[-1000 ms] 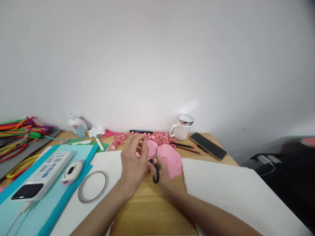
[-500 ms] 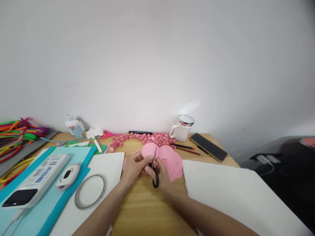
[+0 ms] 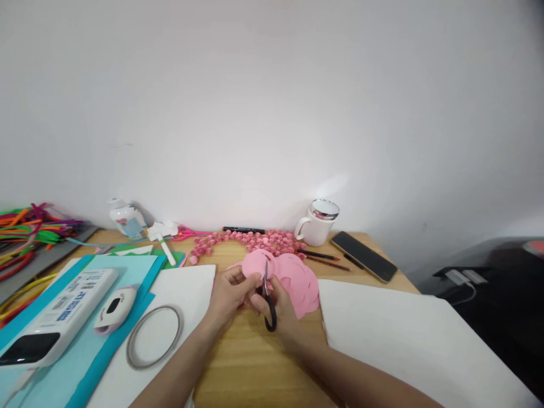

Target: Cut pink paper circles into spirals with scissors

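Note:
Between the fingers of my left hand (image 3: 232,292) is a round pink paper disc (image 3: 254,263), gripped at its lower edge. My right hand (image 3: 278,306) is closed round the black handles of a pair of scissors (image 3: 270,314), whose blades point away from me and lie against the disc's right side. How deep the blades cut in cannot be made out. Just behind and right of my hands lies a pile of pink paper discs (image 3: 300,286). Farther back, many small rolled pink paper buds (image 3: 272,242) are spread over the wooden table (image 3: 250,362).
A white mug (image 3: 318,224), pencils (image 3: 327,262) and a phone (image 3: 364,256) stand or lie at the back right. White sheets (image 3: 403,323) flank the table. On the left are a tape ring (image 3: 153,337), a white power bank (image 3: 63,311), a bottle (image 3: 126,218) and coloured pipe cleaners (image 3: 34,229).
The scissor blades and the pink disc have shifted slightly against each other. Both hands stay together at nearly the same spot, and the view has moved a little.

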### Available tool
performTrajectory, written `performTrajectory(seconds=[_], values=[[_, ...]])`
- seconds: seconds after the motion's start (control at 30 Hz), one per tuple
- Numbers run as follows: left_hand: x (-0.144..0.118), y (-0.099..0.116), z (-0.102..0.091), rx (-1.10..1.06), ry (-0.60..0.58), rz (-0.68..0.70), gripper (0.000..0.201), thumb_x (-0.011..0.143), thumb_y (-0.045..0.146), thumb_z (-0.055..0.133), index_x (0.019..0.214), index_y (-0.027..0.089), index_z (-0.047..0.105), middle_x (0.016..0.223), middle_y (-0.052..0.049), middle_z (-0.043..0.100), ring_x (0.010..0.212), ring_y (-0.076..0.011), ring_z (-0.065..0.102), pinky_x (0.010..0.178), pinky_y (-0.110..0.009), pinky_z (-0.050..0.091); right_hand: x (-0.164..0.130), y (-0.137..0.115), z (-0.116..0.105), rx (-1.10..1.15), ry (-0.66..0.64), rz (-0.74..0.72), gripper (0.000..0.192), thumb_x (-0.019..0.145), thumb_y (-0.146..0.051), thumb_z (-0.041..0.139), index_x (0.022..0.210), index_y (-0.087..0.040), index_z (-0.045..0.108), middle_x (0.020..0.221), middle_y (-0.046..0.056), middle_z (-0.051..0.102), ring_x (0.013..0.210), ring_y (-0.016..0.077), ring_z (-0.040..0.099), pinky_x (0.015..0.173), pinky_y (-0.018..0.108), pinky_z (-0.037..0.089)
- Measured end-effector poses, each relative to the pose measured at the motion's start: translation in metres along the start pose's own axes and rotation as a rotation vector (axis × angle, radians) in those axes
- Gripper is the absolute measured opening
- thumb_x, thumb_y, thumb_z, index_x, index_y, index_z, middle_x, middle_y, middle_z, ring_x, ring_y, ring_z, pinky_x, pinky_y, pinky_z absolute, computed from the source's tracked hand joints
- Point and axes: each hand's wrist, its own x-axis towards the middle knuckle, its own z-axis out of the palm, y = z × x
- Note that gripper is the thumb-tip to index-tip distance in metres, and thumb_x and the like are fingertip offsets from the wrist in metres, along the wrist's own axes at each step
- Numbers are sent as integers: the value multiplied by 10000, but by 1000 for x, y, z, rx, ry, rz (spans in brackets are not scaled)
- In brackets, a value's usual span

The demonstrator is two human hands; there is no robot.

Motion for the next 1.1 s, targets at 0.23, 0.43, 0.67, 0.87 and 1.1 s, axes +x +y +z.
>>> performTrajectory(seconds=[0.23,0.43,0.67,0.87,1.1], values=[[4,-7,-7,-3,-5,21,273,636,336,715,558,135,546,365,60,491,306,-21,336,324,-141,203,1,4,0,22,4,38,393,648,-307,722,923,-203,462,597,-64,511,459,81,428,432,195,329],[2,-6,-8,-27,-27,42,282,661,334,701,562,141,521,380,50,525,307,-24,359,327,-141,214,-2,-3,0,18,-25,56,412,664,-345,706,940,-204,435,492,-89,479,400,79,403,388,187,316],[3,-6,-9,5,-12,61,278,683,351,682,561,134,559,367,49,512,298,-26,351,328,-149,225,-2,3,-2,-6,-57,29,408,673,-346,700,954,-208,438,506,-81,501,399,85,424,380,188,331],[2,-5,-9,116,11,66,311,644,340,699,488,142,518,348,61,475,301,-29,342,327,-153,227,1,-1,-2,13,-67,-42,392,617,-305,738,882,-216,463,674,-42,553,553,119,526,541,240,437],[3,-6,-12,142,-17,92,315,673,334,673,491,149,496,343,64,471,296,-27,327,330,-157,219,-1,-9,0,11,-51,-31,397,609,-312,727,888,-207,465,650,-41,539,562,120,507,537,240,409]])
